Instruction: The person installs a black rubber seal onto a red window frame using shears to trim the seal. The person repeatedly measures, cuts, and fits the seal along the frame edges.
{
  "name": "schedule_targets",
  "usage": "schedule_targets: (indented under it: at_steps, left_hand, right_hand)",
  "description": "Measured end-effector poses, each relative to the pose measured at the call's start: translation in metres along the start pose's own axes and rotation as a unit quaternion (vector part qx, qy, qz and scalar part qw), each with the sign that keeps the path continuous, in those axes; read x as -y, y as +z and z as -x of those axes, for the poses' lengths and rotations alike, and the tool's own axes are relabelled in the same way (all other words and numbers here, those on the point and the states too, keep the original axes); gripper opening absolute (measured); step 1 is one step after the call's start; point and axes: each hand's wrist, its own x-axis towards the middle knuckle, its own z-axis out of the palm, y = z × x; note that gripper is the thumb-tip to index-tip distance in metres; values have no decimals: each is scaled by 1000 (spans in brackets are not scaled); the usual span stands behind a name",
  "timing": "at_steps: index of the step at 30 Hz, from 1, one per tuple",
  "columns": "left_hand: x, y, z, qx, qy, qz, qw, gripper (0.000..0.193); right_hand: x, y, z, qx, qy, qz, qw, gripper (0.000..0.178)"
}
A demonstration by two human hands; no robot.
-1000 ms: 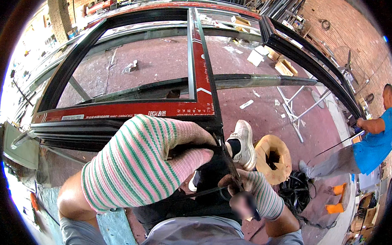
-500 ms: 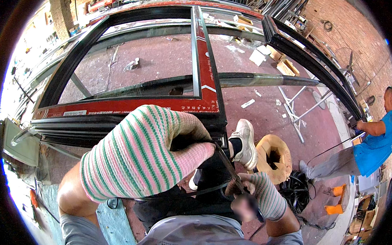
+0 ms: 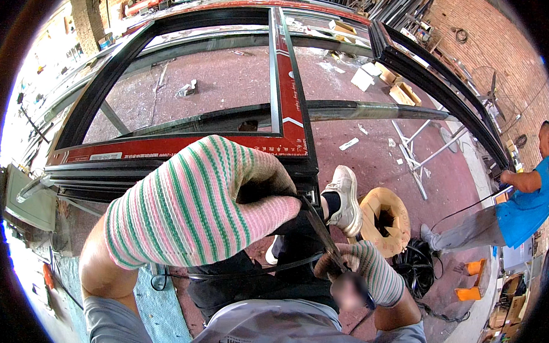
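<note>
My left hand [image 3: 195, 205], in a pink, white and green striped glove, is closed in a pinch at the near right corner of a black and red window frame [image 3: 296, 149]. Its fingertips grip the upper end of a dark, narrow strip [image 3: 322, 230], which looks like a rubber seal. That strip slants down to my right hand [image 3: 368, 271], gloved alike and closed around its lower part. A blurred patch beside the right hand hides some detail. Across my lap runs a thin black length [image 3: 241, 272]; whether it joins the strip I cannot tell.
A paper-wrapped ring-shaped roll [image 3: 384, 221] and a black coil [image 3: 417, 267] lie on the floor at right. Beyond stand a metal trestle [image 3: 413, 161], an orange bracket [image 3: 473, 281] and a person in blue [image 3: 521, 198]. Another black frame [image 3: 437, 86] extends at far right.
My left hand has shifted slightly left and up at the wrist, still pinching. The thin black length across my lap has risen and now shows more clearly. My right hand has barely moved.
</note>
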Motion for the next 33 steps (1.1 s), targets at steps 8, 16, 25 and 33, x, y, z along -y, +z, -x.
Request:
schedule_targets:
  at_steps: [8,16,25,33]
  left_hand:
    - [-1,-1,-1,8,-4,-9,1000,21]
    - [0,-3,-2,18,-7,-13,1000,23]
    - [1,-4,-1,27,-4,5,1000,23]
    - [-1,-5,-1,30,-8,-7,999,22]
  right_hand:
    - [7,3,1,-17,80,-45,996,30]
    - [11,6,0,-10,48,-45,998,27]
    - [1,9,-1,15,60,-63,996,40]
    - [-4,13,2,3,64,-73,995,37]
